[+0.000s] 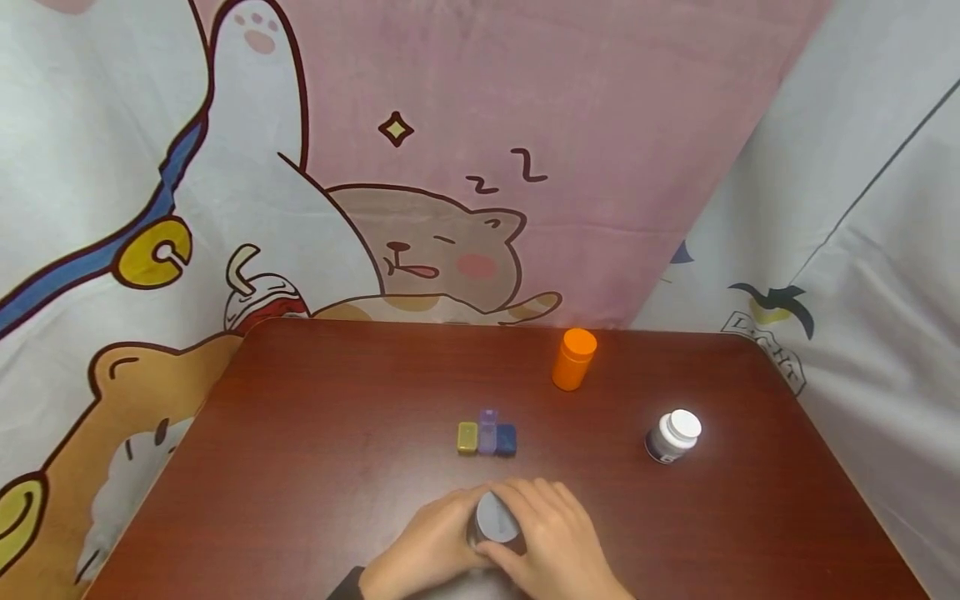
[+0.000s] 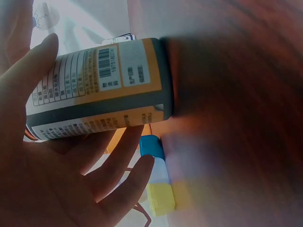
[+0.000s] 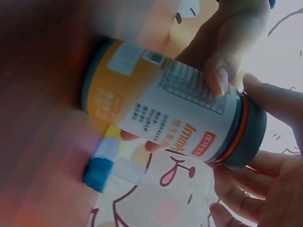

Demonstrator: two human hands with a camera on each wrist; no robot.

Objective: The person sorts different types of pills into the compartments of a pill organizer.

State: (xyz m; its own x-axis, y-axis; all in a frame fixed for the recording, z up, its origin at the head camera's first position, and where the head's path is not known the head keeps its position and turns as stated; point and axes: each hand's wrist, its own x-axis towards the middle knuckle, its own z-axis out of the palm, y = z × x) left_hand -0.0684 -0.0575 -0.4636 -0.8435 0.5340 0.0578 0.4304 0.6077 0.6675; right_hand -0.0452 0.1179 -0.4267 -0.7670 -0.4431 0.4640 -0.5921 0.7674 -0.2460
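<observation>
A dark pill bottle with a white-and-orange printed label stands upright on the table at the front, its grey cap facing up. Around the body my left hand holds it, thumb along the label in the left wrist view. My right hand grips the cap from the other side, thumb and fingers around its rim. An orange-red ring shows just below the cap in the right wrist view. Beyond the hands lies a small pill case with yellow, purple and blue compartments; the purple lid appears raised.
An orange bottle stands toward the back of the brown table. To the right is a white-capped bottle with a dark label. A cartoon-printed cloth hangs behind the table's far edge.
</observation>
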